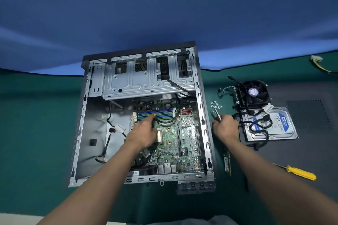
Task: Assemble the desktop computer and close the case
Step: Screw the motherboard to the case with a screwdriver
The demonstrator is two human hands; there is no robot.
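The open computer case [205, 133] lies flat on the green table, with the green motherboard [172, 144] inside and an empty drive cage [139, 80] at its far end. My left hand [144, 133] reaches into the case. Its index finger points at the blue and green RAM slots [164, 113], and it pinches the yellow-tipped end of a black cable [164, 122]. My right hand [225, 127] rests on the table just right of the case and grips a thin metal tool [217, 115] beside a small heap of screws [215, 105].
Right of the case lie a CPU cooler fan [253, 93], a hard drive [279, 124] with black cables across it, a RAM stick [227, 163] and a yellow screwdriver [300, 172]. They sit on or near a dark side panel [311, 133]. A blue backdrop [164, 5] rises behind.
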